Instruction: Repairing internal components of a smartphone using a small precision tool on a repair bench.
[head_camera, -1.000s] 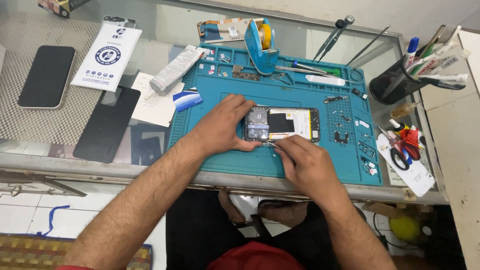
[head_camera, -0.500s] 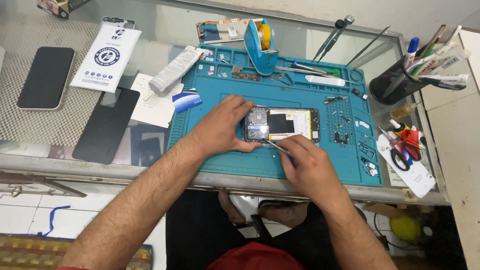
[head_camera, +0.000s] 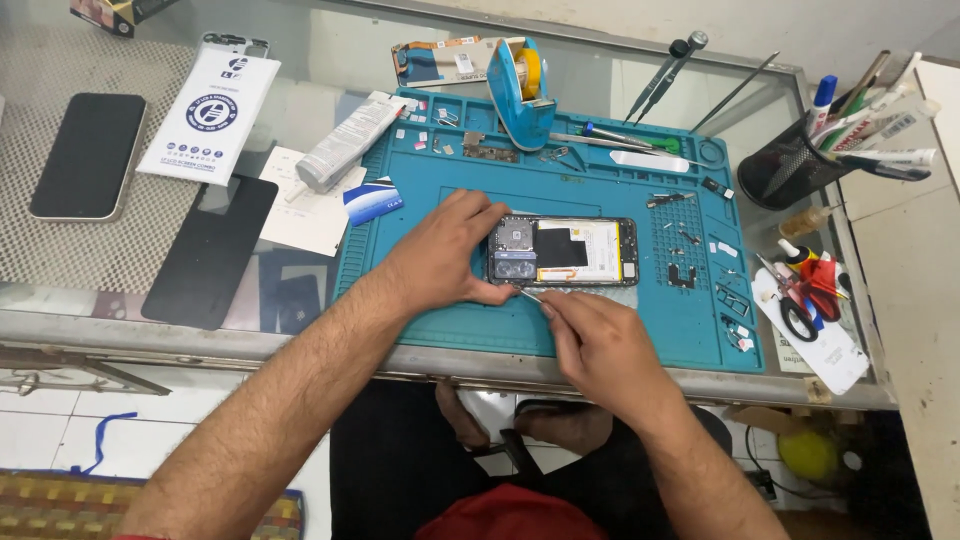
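Teal silicone, the repair mat (head_camera: 440, 300) is lying under both hands, and the opened phone (head_camera: 565, 252) is sitting on it with its back cover off, board and pale battery showing. The left hand (head_camera: 440, 255) is closing around the phone's camera end, thumb at the near edge and fingers curling over the far edge, pinning it flat. The right hand (head_camera: 600, 350) is pinching a thin metal tool (head_camera: 530, 294) between thumb and forefinger, its tip touching the near corner of the phone just beside the left thumb.

To do this well, the left hand should probably be pressing downward, not squeezing, so the frame is not flexing. The tool looks best kept low and nearly flat, working with small wrist movements, since a slip could be running into the board or the thumb. Tiny loose parts (head_camera: 690, 240) are lying just beyond the right hand's far side, so the wrist should be staying clear of them.

Farther beyond the hands a blue tape dispenser (head_camera: 520, 85) is standing; to the left hand's outer side a black panel (head_camera: 210, 250) and a dark phone (head_camera: 88, 155) are resting.
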